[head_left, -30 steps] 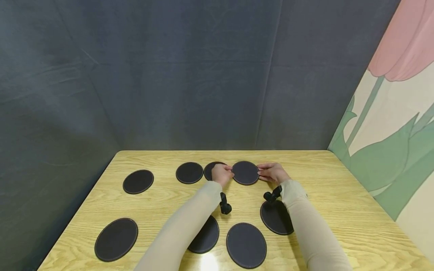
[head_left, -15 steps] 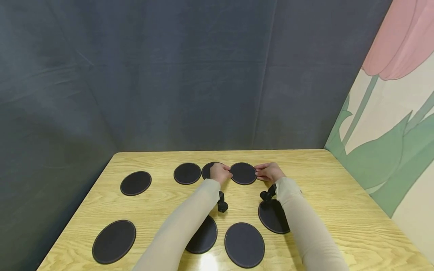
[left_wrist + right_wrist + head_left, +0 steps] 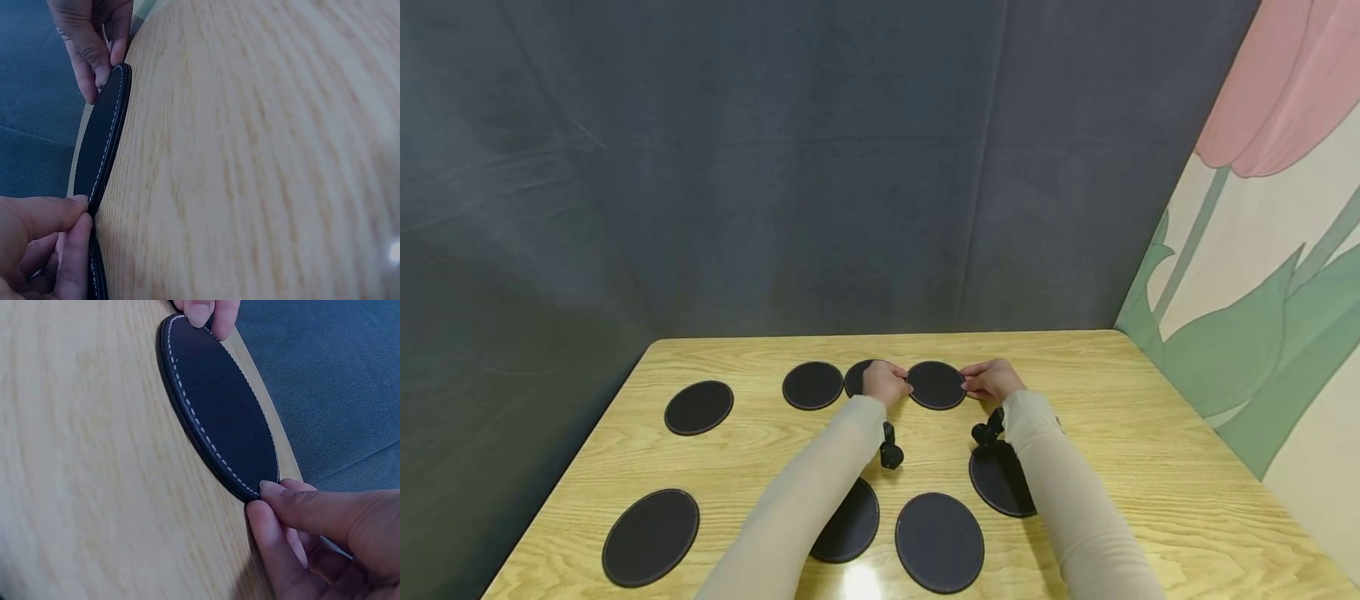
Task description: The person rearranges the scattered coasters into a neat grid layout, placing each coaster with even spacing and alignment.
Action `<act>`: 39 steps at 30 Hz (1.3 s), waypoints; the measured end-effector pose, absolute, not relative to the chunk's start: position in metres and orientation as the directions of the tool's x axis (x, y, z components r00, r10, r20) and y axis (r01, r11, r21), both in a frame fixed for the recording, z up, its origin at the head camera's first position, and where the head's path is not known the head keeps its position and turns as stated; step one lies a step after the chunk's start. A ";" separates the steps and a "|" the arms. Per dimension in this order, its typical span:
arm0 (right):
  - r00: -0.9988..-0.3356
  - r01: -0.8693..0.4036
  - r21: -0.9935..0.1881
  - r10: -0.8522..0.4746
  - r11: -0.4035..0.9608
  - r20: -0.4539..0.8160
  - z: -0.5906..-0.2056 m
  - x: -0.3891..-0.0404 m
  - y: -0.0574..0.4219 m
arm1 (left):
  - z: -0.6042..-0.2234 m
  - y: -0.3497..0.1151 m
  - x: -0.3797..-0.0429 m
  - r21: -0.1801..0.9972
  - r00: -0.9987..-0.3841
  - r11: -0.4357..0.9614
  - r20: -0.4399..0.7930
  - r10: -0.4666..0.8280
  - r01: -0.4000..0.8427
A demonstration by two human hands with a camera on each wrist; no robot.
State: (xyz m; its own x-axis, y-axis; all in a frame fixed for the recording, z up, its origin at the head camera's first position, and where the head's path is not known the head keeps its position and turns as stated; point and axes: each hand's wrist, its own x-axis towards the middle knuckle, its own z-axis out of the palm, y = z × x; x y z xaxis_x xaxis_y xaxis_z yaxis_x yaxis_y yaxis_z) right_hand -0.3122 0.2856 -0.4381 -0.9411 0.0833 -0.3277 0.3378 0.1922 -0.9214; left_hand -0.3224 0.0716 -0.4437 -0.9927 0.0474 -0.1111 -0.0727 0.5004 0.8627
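Observation:
A round black coaster with pale edge stitching (image 3: 937, 385) lies at the back of the table, between my two hands. My left hand (image 3: 885, 383) pinches its left edge between thumb and fingers. On the opposite edge, my right hand (image 3: 996, 379) does the same, thumb on top in the right wrist view, where the coaster (image 3: 219, 406) shows at a slant, close over the wood. Just left of it, a second coaster (image 3: 854, 379) is partly hidden behind my left hand; a third coaster (image 3: 812, 385) sits beside that one in the same row.
More black coasters lie about: one at the back left (image 3: 698, 407), one at the front left (image 3: 651, 537), one at the front middle (image 3: 939, 542). My forearms partly cover two others. A dark curtain (image 3: 820, 167) hangs behind the wooden table (image 3: 1150, 467); a tulip-painted wall stands right.
The whole head view has shifted slightly left. Both hands keep their hold on the coaster's edges, and it stays in line with the row.

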 end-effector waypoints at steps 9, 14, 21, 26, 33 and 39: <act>-0.948 0.319 -0.925 0.063 0.208 -0.313 -0.434 -0.312 0.284 | -0.447 0.072 -0.323 0.865 -0.995 0.496 -0.096 0.025 -0.071; -0.954 0.299 -0.927 0.053 0.228 -0.295 -0.435 -0.313 0.283 | -0.444 0.070 -0.322 0.866 -0.994 0.494 -0.110 0.027 -0.082; -0.968 0.225 -0.947 -0.060 0.228 -0.245 -0.429 -0.305 0.294 | -0.437 0.060 -0.324 0.958 -0.976 0.258 -0.163 0.141 -0.123; -0.980 0.165 -0.969 -0.084 0.185 -0.183 -0.418 -0.296 0.301 | -0.423 0.045 -0.324 0.977 -0.945 0.046 -0.211 0.249 -0.207; -0.984 0.090 -0.991 -0.147 0.096 -0.103 -0.396 -0.283 0.292 | -0.399 0.020 -0.317 0.972 -0.917 -0.009 -0.219 0.333 -0.236; -0.970 0.038 -0.998 -0.239 0.051 -0.050 -0.380 -0.265 0.270 | -0.384 -0.006 -0.299 0.976 -0.903 -0.001 -0.203 0.379 -0.220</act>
